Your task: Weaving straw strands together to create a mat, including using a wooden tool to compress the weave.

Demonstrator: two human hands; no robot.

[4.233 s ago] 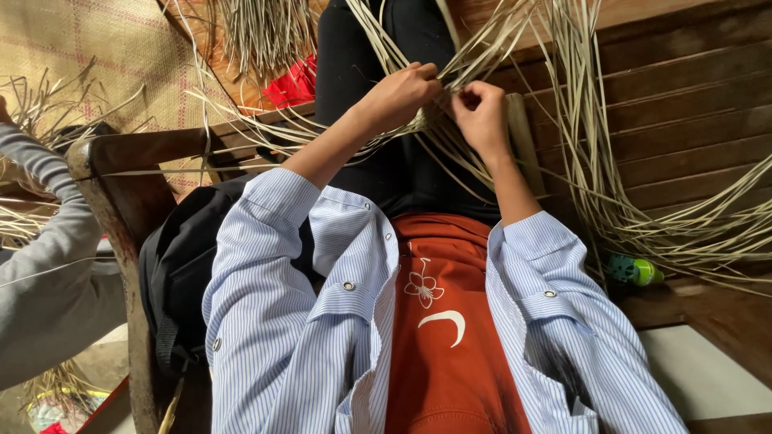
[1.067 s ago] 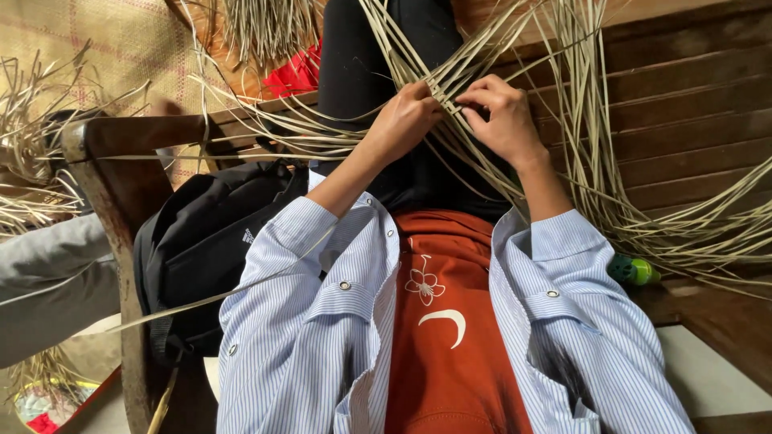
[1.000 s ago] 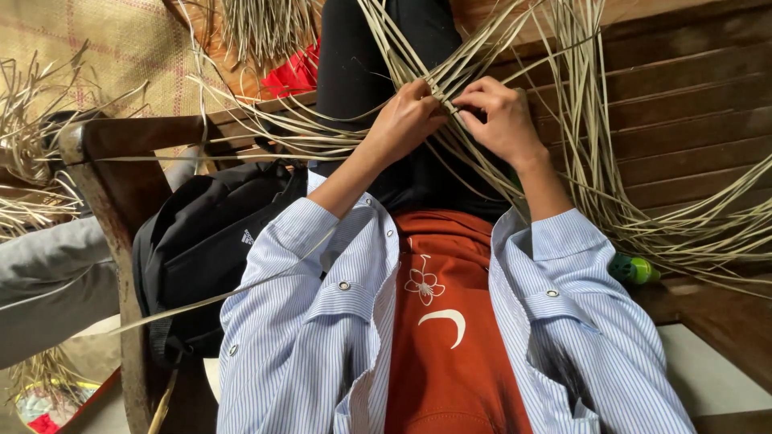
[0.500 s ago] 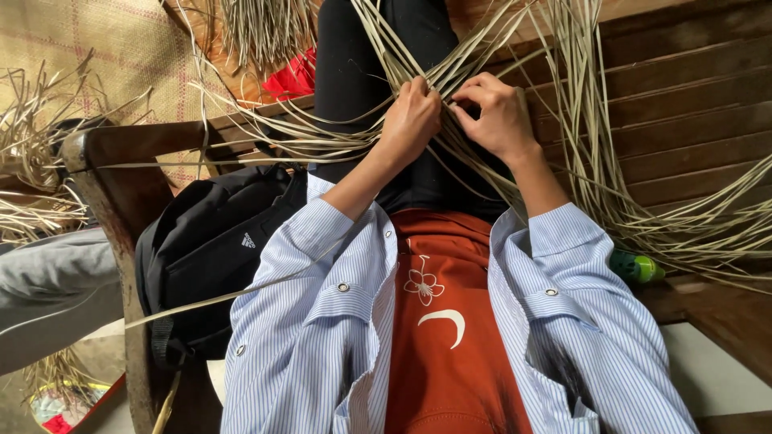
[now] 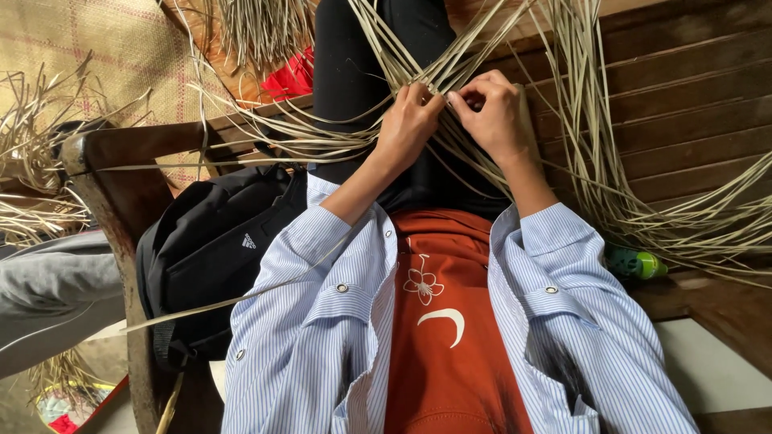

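The pale reed strips (image 5: 450,76) are crossing over the person's lap on the wooden bench (image 5: 683,120). The left hand (image 5: 410,120) is curling shut around a bundle of them; the right hand (image 5: 494,112) is pinching strips between thumb and fingertips, touching the left. A black backpack (image 5: 213,249) is leaning at the bench's left armrest, and a green bottle (image 5: 635,264) is lying near its right edge.
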